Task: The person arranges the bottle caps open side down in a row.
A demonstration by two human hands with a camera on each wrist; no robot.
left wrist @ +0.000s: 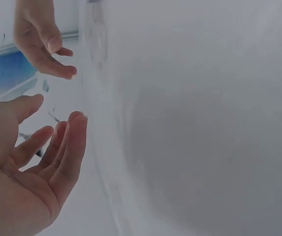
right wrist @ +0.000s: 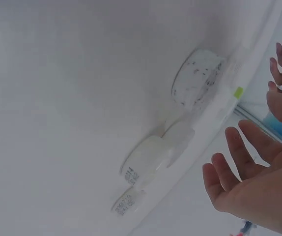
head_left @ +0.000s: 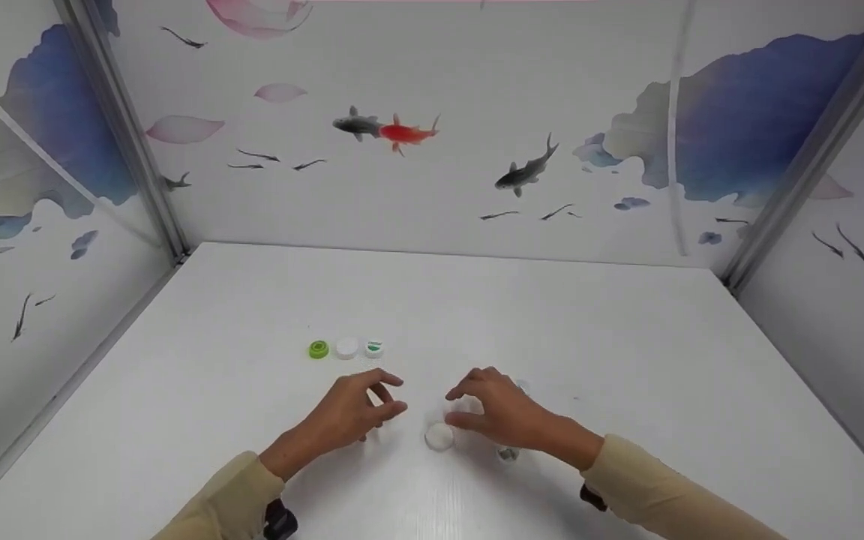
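Observation:
My left hand [head_left: 346, 409] hovers over the table with fingers loosely bent, holding nothing. The right hand [head_left: 503, 411] is likewise loosely curved and empty, as the right wrist view shows. Just below its thumb in the head view sits a small round white container [head_left: 439, 436]. A clear round container with dark bits [head_left: 508, 454] shows below the right hand, and another clear one [head_left: 523, 386] peeks out above it, mostly hidden. In the right wrist view stand a wide speckled container [right wrist: 196, 78] and a white one with printed code [right wrist: 142, 161].
Left of centre, a green cap [head_left: 318, 349], a plain white cap [head_left: 347, 348] and a white cap with a green mark [head_left: 374, 349] lie in a row on the white table [head_left: 589, 322]. Printed panels [head_left: 417, 195] enclose its back and sides.

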